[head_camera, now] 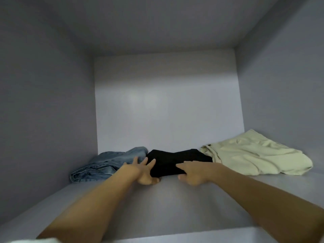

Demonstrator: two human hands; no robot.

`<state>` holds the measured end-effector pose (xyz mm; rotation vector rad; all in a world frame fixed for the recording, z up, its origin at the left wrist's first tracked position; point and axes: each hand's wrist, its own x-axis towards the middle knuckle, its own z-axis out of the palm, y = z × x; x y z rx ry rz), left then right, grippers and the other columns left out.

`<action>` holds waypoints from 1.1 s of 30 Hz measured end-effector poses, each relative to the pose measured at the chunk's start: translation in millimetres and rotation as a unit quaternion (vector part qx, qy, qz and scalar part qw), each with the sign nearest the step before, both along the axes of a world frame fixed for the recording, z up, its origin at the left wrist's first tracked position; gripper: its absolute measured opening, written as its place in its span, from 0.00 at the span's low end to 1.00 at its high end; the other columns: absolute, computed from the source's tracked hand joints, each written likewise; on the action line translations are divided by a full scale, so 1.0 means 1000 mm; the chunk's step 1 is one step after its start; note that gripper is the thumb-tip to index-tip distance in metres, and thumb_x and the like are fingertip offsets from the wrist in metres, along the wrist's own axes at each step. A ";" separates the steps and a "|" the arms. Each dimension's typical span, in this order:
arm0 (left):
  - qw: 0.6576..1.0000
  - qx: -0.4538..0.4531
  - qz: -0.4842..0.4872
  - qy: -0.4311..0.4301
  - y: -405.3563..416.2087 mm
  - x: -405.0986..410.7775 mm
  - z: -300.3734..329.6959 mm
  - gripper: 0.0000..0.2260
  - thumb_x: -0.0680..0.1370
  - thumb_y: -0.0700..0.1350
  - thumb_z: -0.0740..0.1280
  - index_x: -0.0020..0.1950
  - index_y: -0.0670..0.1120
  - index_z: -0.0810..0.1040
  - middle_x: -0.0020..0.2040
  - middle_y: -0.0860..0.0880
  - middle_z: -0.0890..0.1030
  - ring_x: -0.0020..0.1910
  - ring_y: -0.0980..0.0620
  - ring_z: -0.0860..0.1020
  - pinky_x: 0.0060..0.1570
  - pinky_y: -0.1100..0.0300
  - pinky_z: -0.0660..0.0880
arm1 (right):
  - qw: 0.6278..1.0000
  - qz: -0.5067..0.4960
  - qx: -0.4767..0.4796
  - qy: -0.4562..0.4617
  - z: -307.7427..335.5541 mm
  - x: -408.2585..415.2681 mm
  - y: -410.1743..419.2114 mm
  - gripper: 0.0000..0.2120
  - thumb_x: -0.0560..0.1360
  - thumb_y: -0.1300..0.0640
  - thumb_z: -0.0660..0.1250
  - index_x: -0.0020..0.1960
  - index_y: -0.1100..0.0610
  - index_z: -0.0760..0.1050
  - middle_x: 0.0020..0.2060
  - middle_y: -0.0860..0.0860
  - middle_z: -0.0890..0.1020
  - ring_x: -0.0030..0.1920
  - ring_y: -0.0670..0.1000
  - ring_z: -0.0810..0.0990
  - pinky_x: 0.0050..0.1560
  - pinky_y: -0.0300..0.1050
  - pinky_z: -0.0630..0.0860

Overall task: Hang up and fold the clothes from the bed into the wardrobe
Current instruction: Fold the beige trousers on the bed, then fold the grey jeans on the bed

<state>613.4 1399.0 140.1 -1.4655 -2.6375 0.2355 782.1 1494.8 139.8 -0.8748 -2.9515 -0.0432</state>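
**Ana:** Denim first, far left of the shelf (175,199): folded jeans (108,165) lying against the back corner of the wardrobe (43,102), clearly parked there to leave the middle free.

**Ben:** And right beside them comes the left hand (144,170). How do you read that grip?

**Ana:** Fingers long and spread over the left edge of the black garment (175,162), thumb down near the shelf at its front corner. It looks more like a flat press than a clench, nothing curled round the cloth. My guess is it's steadying that side so the fold stays tidy.

**Ben:** The black piece itself sits mid-shelf, touching the jeans on one side and the pale one on the other.

**Ana:** Yes, squeezed in between, which is why both hands flank it. The right hand (194,172) has its fingers laid on top of the front right corner with the thumb tucked under the edge, so that one is pinching the fabric.

**Ben:** Seating it, would you say?

**Ana:** I'd judge so: a folded item being nudged back into its slot, not yet released.

**Ben:** And far right?

**Ana:** A cream garment (254,155), loosely folded, rumpled, resting near the right wall.
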 end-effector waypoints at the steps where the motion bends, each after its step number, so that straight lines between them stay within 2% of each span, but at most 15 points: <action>1: 1.000 0.006 -0.006 0.018 -0.011 0.008 0.002 0.35 0.77 0.64 0.55 0.76 0.55 0.39 0.77 0.50 0.39 0.75 0.42 0.36 0.71 0.36 0.43 | 0.999 0.025 -0.024 0.026 0.000 0.003 -0.014 0.26 0.81 0.48 0.52 0.76 0.53 0.49 0.75 0.53 0.55 0.74 0.55 0.55 0.73 0.50 0.53; 4: 0.994 0.093 -0.025 0.044 -0.062 0.032 0.007 0.31 0.78 0.61 0.56 0.77 0.54 0.48 0.78 0.50 0.43 0.76 0.45 0.41 0.71 0.39 0.45 | 0.994 0.078 -0.005 0.072 0.000 0.012 -0.062 0.24 0.80 0.47 0.52 0.75 0.51 0.57 0.72 0.52 0.64 0.70 0.55 0.64 0.70 0.51 0.61; 6: 0.975 0.215 -0.018 0.048 -0.104 0.049 0.000 0.27 0.78 0.58 0.58 0.75 0.54 0.56 0.78 0.50 0.49 0.76 0.47 0.47 0.72 0.41 0.48 | 0.989 0.094 0.047 0.106 -0.009 0.021 -0.092 0.22 0.80 0.46 0.52 0.72 0.49 0.61 0.68 0.52 0.71 0.66 0.56 0.69 0.62 0.51 0.65; 9: 0.889 0.452 -0.015 0.070 -0.168 0.089 -0.045 0.21 0.78 0.53 0.60 0.70 0.48 0.69 0.72 0.46 0.65 0.72 0.46 0.62 0.69 0.47 0.60 | 0.963 0.131 0.057 0.228 -0.040 0.042 -0.136 0.19 0.79 0.47 0.53 0.68 0.49 0.67 0.64 0.52 0.75 0.62 0.56 0.72 0.57 0.48 0.68; 12: 0.813 0.581 0.017 0.048 -0.217 0.133 -0.117 0.21 0.74 0.49 0.60 0.65 0.44 0.74 0.67 0.44 0.72 0.67 0.45 0.69 0.65 0.49 0.66 | 0.855 0.230 0.126 0.448 -0.094 0.063 -0.171 0.13 0.75 0.57 0.58 0.55 0.56 0.78 0.55 0.53 0.80 0.57 0.56 0.76 0.59 0.48 0.70; 14: 0.801 0.590 0.100 0.013 -0.251 0.161 -0.175 0.18 0.75 0.44 0.63 0.64 0.43 0.74 0.66 0.43 0.72 0.66 0.44 0.69 0.64 0.49 0.68 | 0.782 0.332 0.039 0.526 -0.141 0.075 -0.204 0.13 0.74 0.60 0.57 0.51 0.60 0.80 0.54 0.54 0.80 0.59 0.55 0.75 0.62 0.50 0.68; 15: 0.805 0.578 0.133 -0.009 -0.262 0.168 -0.194 0.18 0.76 0.41 0.65 0.65 0.42 0.73 0.66 0.43 0.71 0.66 0.43 0.69 0.64 0.48 0.68 | 0.775 0.354 -0.005 0.524 -0.159 0.079 -0.214 0.13 0.74 0.62 0.57 0.51 0.61 0.79 0.55 0.55 0.80 0.59 0.55 0.75 0.63 0.49 0.68; 17: 0.811 0.526 0.250 -0.060 -0.305 0.202 -0.243 0.20 0.76 0.41 0.65 0.68 0.43 0.70 0.68 0.43 0.69 0.66 0.43 0.69 0.64 0.48 0.67 | 0.794 0.397 -0.119 0.446 -0.203 0.088 -0.246 0.13 0.74 0.64 0.59 0.53 0.62 0.79 0.55 0.56 0.79 0.59 0.57 0.76 0.63 0.48 0.68; 19: 0.818 0.453 0.342 -0.091 -0.351 0.237 -0.287 0.20 0.78 0.44 0.63 0.70 0.45 0.67 0.69 0.45 0.67 0.67 0.44 0.67 0.65 0.49 0.66 | 0.835 0.413 -0.214 0.293 -0.249 0.101 -0.282 0.13 0.76 0.64 0.59 0.58 0.62 0.76 0.57 0.56 0.78 0.60 0.57 0.75 0.63 0.47 0.67; 21: 0.824 0.410 0.377 -0.102 -0.386 0.263 -0.318 0.20 0.79 0.46 0.62 0.71 0.46 0.66 0.70 0.47 0.67 0.67 0.45 0.68 0.65 0.51 0.66 | 0.857 0.413 -0.253 0.179 -0.286 0.108 -0.305 0.14 0.77 0.62 0.59 0.61 0.60 0.74 0.59 0.55 0.77 0.62 0.56 0.73 0.63 0.45 0.66; 24: 0.789 0.385 0.460 -0.136 -0.451 0.326 -0.362 0.19 0.79 0.46 0.62 0.69 0.46 0.70 0.68 0.47 0.71 0.65 0.46 0.70 0.64 0.56 0.66 | 0.844 0.444 -0.297 0.040 -0.344 0.133 -0.360 0.14 0.78 0.60 0.59 0.62 0.59 0.74 0.59 0.56 0.78 0.62 0.56 0.73 0.60 0.42 0.64; 27: 0.723 0.389 0.544 -0.176 -0.508 0.381 -0.404 0.18 0.79 0.45 0.62 0.68 0.45 0.70 0.67 0.46 0.72 0.65 0.47 0.71 0.62 0.62 0.63 | 0.805 0.494 -0.308 -0.110 -0.387 0.159 -0.421 0.14 0.79 0.57 0.57 0.62 0.58 0.74 0.61 0.54 0.78 0.62 0.54 0.74 0.59 0.42 0.67; 28: 0.692 0.391 0.576 -0.192 -0.533 0.406 -0.417 0.17 0.79 0.45 0.62 0.68 0.45 0.70 0.66 0.46 0.72 0.65 0.48 0.71 0.61 0.63 0.63 | 0.780 0.521 -0.309 -0.159 -0.402 0.172 -0.451 0.15 0.79 0.56 0.57 0.62 0.57 0.74 0.61 0.53 0.78 0.62 0.53 0.74 0.58 0.41 0.67; 30: 0.649 0.407 0.614 -0.188 -0.567 0.437 -0.433 0.17 0.79 0.45 0.62 0.68 0.45 0.71 0.66 0.45 0.73 0.64 0.48 0.72 0.59 0.63 0.64 | 0.741 0.559 -0.304 -0.216 -0.414 0.184 -0.494 0.15 0.80 0.54 0.55 0.63 0.55 0.73 0.61 0.51 0.78 0.61 0.52 0.75 0.57 0.40 0.68; 33: 0.558 0.426 0.692 -0.167 -0.648 0.486 -0.448 0.17 0.78 0.44 0.63 0.67 0.45 0.71 0.66 0.44 0.72 0.63 0.47 0.73 0.59 0.61 0.67 | 0.667 0.628 -0.278 -0.289 -0.427 0.202 -0.593 0.16 0.80 0.51 0.53 0.64 0.53 0.72 0.62 0.50 0.77 0.62 0.51 0.74 0.59 0.42 0.69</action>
